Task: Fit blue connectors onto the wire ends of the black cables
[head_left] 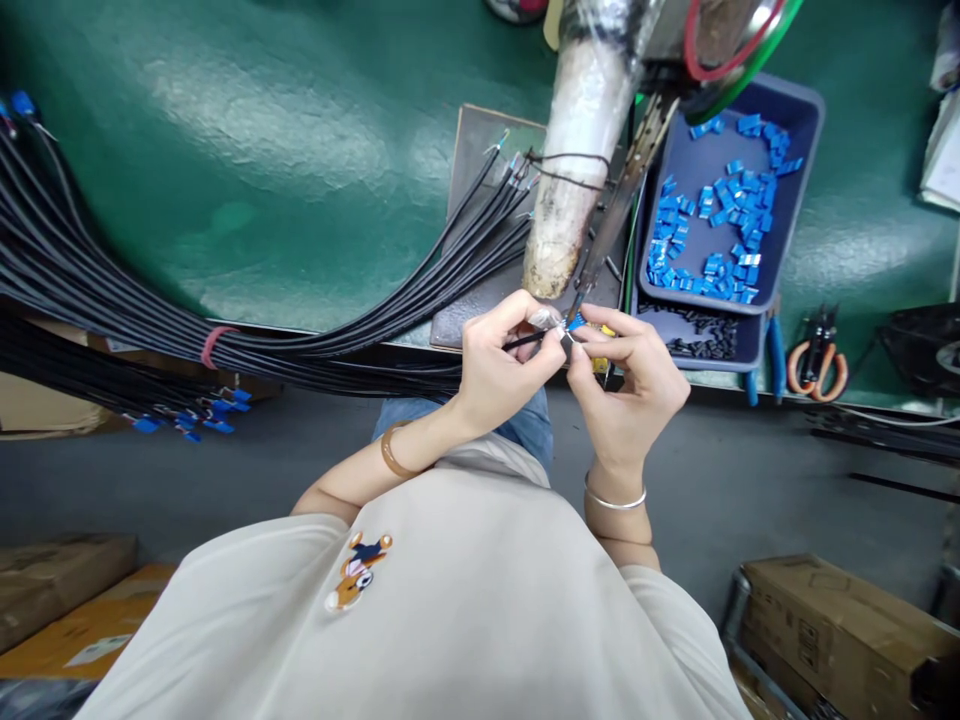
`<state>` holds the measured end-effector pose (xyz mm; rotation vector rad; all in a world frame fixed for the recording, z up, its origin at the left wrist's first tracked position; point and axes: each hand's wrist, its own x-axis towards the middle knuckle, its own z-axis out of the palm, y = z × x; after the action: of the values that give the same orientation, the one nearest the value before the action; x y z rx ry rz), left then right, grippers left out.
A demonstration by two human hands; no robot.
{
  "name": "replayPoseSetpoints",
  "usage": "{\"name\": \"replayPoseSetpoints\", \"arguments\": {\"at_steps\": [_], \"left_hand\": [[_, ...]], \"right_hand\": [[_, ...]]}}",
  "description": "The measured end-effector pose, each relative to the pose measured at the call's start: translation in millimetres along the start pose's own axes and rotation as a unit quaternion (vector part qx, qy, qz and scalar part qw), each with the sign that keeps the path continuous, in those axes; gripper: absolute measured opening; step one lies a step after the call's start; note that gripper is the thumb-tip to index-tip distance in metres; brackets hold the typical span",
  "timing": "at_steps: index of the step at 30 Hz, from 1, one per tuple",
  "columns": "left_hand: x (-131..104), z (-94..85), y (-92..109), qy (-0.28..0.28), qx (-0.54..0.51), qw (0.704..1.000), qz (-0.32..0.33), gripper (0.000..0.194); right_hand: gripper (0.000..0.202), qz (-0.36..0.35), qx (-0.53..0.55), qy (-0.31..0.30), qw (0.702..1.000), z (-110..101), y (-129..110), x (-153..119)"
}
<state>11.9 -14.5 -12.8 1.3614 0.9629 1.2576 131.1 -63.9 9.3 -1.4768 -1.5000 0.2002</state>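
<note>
My left hand (499,350) pinches the end of a black cable (525,341) between thumb and fingers. Close against it, my right hand (630,370) is closed at the fingertips on a small blue connector (576,322), mostly covered by the fingers. A soldering iron (592,250) points down from above, its thin tip right at the connector; whether they touch I cannot tell. Beside the iron, a white, stained fume tube (562,190) opens just above my left fingers. Something yellow (602,345) shows partly behind my right fingers.
Black cables (300,345), tied with a pink band (217,345), lie along the bench's front edge and over a dark plate (480,200). At right are a bin (806,150) of blue connectors, a lower bin of black pieces (705,335), and orange-handled cutters (817,365). Cardboard boxes (840,630) stand below.
</note>
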Motion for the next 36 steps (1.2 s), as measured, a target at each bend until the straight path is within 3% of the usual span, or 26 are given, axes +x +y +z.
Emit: {"name": "replayPoseSetpoints", "arguments": {"at_steps": [6, 9, 14, 18, 29, 32, 36], "left_hand": [[-2, -2.0, -2, -0.021, -0.014, 0.999, -0.04, 0.018], [-4, -4.9, -2, -0.053, -0.009, 0.998, -0.039, 0.016], [-3, -12.8, 2, -0.101, -0.057, 0.99, -0.085, 0.013], [0, -17.6, 3, -0.14, -0.128, 0.974, -0.125, 0.007], [2, -18.7, 6, -0.136, -0.127, 0.978, -0.098, 0.009], [1, -16.4, 4, -0.12, -0.098, 0.985, -0.074, 0.007], [3, -11.5, -2, -0.082, -0.086, 0.99, -0.074, 0.005]], "right_hand": [[0.006, -0.004, -0.021, -0.005, 1.0, -1, 6, -2], [0.004, 0.029, -0.041, -0.017, 0.999, -4, 5, -1], [0.009, 0.113, 0.074, -0.04, 0.99, -7, 5, -2], [0.012, 0.14, 0.16, -0.051, 0.976, -5, 9, -6], [0.014, 0.159, 0.173, -0.046, 0.971, -3, 6, -8], [0.011, 0.156, 0.136, -0.001, 0.978, -2, 1, -10], [0.005, 0.076, 0.084, 0.16, 0.981, -4, -4, -14]]}}
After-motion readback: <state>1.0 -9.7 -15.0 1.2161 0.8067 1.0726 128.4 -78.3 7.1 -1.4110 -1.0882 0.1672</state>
